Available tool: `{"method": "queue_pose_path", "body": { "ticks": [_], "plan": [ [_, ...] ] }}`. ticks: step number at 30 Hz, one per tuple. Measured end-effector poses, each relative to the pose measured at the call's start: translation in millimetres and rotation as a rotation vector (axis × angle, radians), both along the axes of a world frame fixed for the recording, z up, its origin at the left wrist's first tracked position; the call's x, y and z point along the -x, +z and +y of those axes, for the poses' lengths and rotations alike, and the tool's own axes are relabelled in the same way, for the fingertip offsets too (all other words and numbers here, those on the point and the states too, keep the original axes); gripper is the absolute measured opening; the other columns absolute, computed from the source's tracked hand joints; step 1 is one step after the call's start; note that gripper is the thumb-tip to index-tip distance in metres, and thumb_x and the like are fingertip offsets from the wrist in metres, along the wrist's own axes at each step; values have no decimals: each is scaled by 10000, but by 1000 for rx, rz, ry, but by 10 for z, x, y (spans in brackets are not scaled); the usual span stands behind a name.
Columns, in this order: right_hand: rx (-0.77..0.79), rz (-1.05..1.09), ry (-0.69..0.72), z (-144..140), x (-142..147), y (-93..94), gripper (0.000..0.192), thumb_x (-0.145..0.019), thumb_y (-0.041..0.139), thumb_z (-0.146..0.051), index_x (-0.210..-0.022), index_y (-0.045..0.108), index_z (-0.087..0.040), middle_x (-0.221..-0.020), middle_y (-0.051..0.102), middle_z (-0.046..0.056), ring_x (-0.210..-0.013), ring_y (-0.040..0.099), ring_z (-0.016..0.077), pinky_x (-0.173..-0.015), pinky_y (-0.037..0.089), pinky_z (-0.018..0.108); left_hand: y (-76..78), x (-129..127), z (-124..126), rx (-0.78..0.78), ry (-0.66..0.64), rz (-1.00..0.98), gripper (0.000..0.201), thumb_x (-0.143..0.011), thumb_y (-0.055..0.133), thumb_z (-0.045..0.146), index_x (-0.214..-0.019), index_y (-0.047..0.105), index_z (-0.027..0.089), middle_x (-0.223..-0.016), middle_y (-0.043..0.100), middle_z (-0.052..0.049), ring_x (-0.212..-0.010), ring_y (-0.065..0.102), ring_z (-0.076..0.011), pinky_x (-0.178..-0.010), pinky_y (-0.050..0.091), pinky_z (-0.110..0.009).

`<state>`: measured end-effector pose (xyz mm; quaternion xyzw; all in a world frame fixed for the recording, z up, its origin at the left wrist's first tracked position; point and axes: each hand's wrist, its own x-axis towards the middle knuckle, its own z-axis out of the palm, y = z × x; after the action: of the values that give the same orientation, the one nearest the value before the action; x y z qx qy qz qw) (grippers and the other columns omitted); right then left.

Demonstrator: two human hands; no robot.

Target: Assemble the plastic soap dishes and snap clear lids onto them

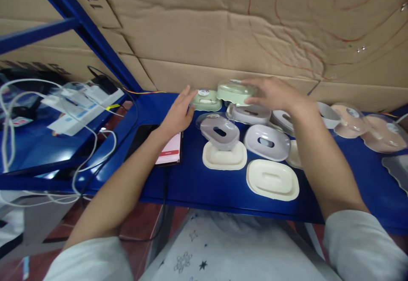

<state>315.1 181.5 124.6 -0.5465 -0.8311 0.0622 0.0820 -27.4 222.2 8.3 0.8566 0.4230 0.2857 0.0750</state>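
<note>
At the back of the blue table, my right hand [270, 93] grips the right end of a pale green soap box [234, 92] with a clear lid, held a little above the things around it. My left hand [179, 114] has its fingers stretched out, at the left end of a second green soap box [206, 101] with a round sticker. Whether the fingertips touch that box I cannot tell. In front lie lilac soap dish parts, among them one tilted tray [219, 129] and one flat tray [267, 142], each with an oval slot.
Cream oval pieces [272, 180] lie near the front edge. Peach soap boxes [349, 119] stand on the right. A phone [168, 151] with a lit screen is under my left forearm. Left, white cables run from a power strip [84, 111]. Cardboard [204, 30] walls the back.
</note>
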Motion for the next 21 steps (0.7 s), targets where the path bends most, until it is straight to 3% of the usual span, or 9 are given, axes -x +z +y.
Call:
{"method": "queue_pose_path", "body": {
  "ticks": [4, 8, 11, 15, 18, 21],
  "plan": [
    [98, -68, -216, -132, -276, 175, 594, -989, 702, -385, -1548, 592, -218, -1473, 695, 146, -1323, 668, 343, -1104, 516, 437, 37, -34, -42, 2, 26, 146, 606, -1070, 433, 342, -1670, 395, 261, -1628, 530, -162, -1534, 472, -366, -1267, 323, -676],
    [185, -158, -355, -189, -370, 250, 566, -992, 697, -433, -1502, 605, -204, -1495, 664, 176, -1367, 629, 367, -1102, 496, 445, 60, -72, -113, -61, 141, 166, 606, -990, 665, 430, -1563, 560, 262, -1504, 577, -190, -1423, 524, -434, -1204, 360, -693],
    [166, -139, -366, -199, -310, 249, 609, -980, 708, -543, -1462, 593, -189, -1487, 654, 194, -1324, 642, 368, -1045, 510, 428, 56, -59, -91, -26, 134, 75, 491, -962, 713, 435, -1420, 663, 264, -1507, 564, -161, -1408, 544, -390, -1196, 425, -605],
    [116, -130, -348, -155, -233, 213, 558, -1010, 678, -529, -1392, 599, -131, -1361, 702, 229, -1220, 668, 352, -945, 505, 398, 66, -48, -38, 26, 116, -81, 377, -1027, 612, 462, -1321, 682, 235, -1321, 694, -111, -1243, 650, -298, -1135, 515, -482],
    [87, -103, -318, -108, -285, 194, 436, -1066, 585, -484, -1312, 655, -131, -1289, 741, 207, -1128, 686, 311, -886, 493, 372, 68, -56, -32, 21, 177, -130, 316, -1031, 582, 415, -1262, 683, 224, -1261, 711, -112, -1200, 660, -298, -1098, 539, -474],
    [1, -109, -345, -106, -374, 198, 349, -1067, 545, -361, -1287, 689, -133, -1253, 762, 197, -1085, 695, 299, -885, 489, 377, 78, -66, -65, -37, 235, -100, 313, -986, 622, 349, -1264, 674, 215, -1322, 658, -155, -1294, 610, -355, -1141, 501, -540]
  ]
}}
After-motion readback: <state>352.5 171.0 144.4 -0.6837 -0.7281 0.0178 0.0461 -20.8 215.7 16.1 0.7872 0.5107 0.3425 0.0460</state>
